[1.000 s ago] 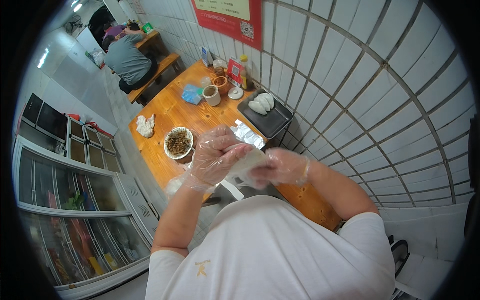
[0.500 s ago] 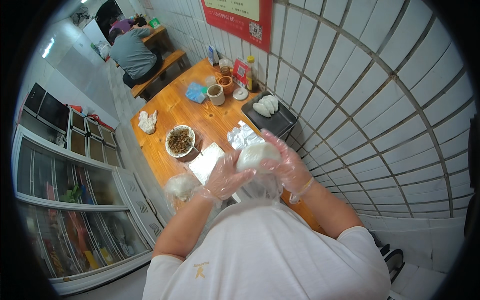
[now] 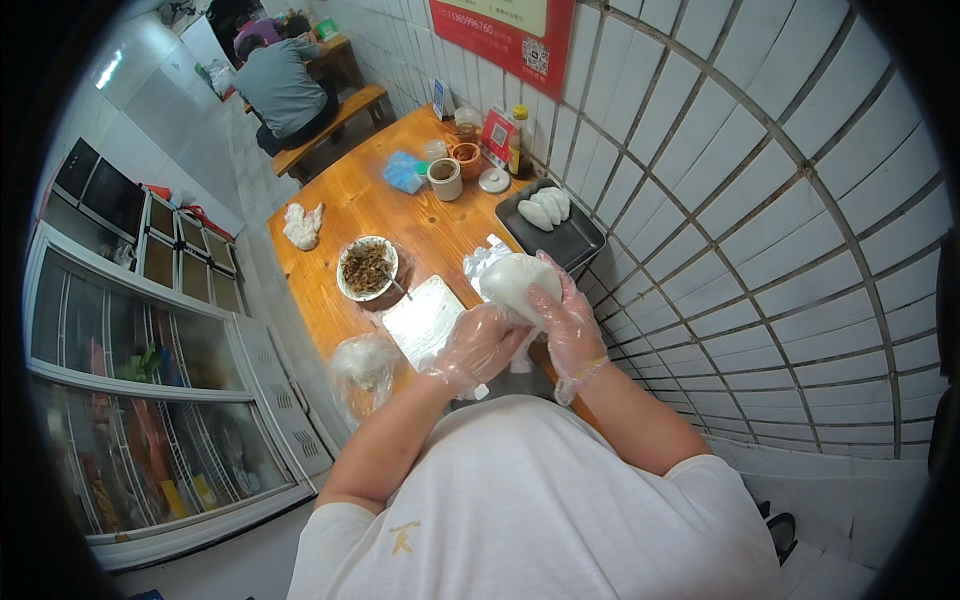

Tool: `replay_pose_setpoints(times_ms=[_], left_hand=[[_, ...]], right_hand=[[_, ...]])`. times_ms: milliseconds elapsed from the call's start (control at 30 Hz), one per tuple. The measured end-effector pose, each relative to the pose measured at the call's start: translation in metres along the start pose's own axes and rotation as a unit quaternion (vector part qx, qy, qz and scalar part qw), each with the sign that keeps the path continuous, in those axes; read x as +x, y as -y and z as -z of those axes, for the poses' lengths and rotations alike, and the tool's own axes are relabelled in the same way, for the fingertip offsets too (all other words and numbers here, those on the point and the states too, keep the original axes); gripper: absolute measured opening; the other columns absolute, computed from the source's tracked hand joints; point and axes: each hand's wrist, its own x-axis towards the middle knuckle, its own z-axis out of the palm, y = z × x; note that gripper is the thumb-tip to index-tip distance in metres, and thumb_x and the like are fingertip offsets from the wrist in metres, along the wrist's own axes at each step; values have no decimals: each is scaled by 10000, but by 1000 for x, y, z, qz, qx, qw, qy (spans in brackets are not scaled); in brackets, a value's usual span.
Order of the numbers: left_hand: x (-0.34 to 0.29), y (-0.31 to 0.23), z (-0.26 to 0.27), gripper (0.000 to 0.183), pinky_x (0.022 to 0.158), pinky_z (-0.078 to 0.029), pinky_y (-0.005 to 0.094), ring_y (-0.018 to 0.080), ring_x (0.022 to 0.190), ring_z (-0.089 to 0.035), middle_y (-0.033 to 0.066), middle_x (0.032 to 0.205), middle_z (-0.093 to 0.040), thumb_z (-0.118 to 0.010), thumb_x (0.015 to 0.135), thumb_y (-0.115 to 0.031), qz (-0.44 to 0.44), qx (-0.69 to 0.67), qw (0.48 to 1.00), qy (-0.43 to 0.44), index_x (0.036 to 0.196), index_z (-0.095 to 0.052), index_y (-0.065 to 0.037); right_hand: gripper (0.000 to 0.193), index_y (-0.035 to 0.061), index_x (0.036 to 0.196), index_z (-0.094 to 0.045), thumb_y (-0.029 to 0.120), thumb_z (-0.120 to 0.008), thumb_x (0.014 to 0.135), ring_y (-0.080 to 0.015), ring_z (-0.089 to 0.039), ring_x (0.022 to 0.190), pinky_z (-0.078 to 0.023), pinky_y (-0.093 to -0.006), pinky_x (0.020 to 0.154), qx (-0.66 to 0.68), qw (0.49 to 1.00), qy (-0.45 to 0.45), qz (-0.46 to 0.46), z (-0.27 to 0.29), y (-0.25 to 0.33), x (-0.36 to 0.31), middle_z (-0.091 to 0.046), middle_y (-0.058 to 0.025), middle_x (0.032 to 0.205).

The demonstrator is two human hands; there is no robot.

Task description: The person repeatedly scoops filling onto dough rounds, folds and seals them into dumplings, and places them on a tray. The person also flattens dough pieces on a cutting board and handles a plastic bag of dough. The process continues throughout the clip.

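Both of my hands wear clear plastic gloves and are raised over the near part of the table. My right hand (image 3: 568, 318) is wrapped around a smooth, round lump of white dough (image 3: 515, 283). At the lower left of the lump, my left hand (image 3: 482, 342) has its fingers closed on the edge; their tips are partly hidden. Left of the hands is a flat white square sheet (image 3: 425, 312). A bowl of brown chopped filling (image 3: 366, 268) with a utensil in it stands beyond. Crumpled shiny film (image 3: 484, 256) lies just behind the dough.
White half-moon dumplings (image 3: 545, 208) sit in a black tray (image 3: 580, 245) by the tiled wall. A plastic bag with a white lump (image 3: 362, 365) is at the near left. Farther off are a crumpled white cloth (image 3: 302, 226), jars (image 3: 445, 180) and a bottle (image 3: 519, 140). Another person (image 3: 283, 90) sits behind.
The dough lump has been tilted, and my right hand now cups its right side. My left hand has turned and closed lower on the lump. The view has shifted slightly.
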Motion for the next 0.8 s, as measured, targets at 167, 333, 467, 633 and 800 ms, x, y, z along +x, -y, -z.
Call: replay_pose_setpoints(times_ms=[167,333,467,633,800], left_hand=[[-24,-4,28,172,730,-512,467,397,824,-641,200,853,-660,-611,968,-206,-42,65,997,-24,963,-668,-44],[-30,-12,48,156,742,-537,444,326,883,-665,114,1009,-672,-679,848,-178,-105,247,960,-82,969,-674,-81],[-20,3,69,238,720,-539,375,262,908,-661,88,1057,-659,-788,768,-189,-326,374,842,-212,957,-681,-91],[-28,55,93,465,641,-530,363,247,843,-666,79,1046,-640,-798,749,-393,-307,377,873,-43,1055,-657,-73],[-9,100,73,386,720,-525,410,320,826,-664,163,873,-655,-699,920,-408,-60,57,993,79,1011,-683,-33]], right_hand=[[921,-12,1532,-356,330,-844,830,-284,-403,1439,-357,-380,1147,-217,965,133,66,21,-12,-20,-403,-190,1570],[560,12,1440,-454,241,-677,979,-258,-585,1254,-487,-352,1031,-216,970,106,19,-10,-41,-22,-522,-135,1427],[445,44,1425,-471,318,-482,1074,-259,-625,1192,-570,-415,970,154,979,-1,-136,-48,-52,-13,-584,-99,1331],[544,51,1493,-371,379,-468,1071,-270,-594,1237,-549,-442,1000,274,933,43,-229,-66,-61,-7,-539,-145,1386],[591,-1,1460,-409,270,-662,1000,-204,-570,1237,-472,-346,1047,-29,992,-77,-92,-56,-80,-13,-564,-144,1351]])
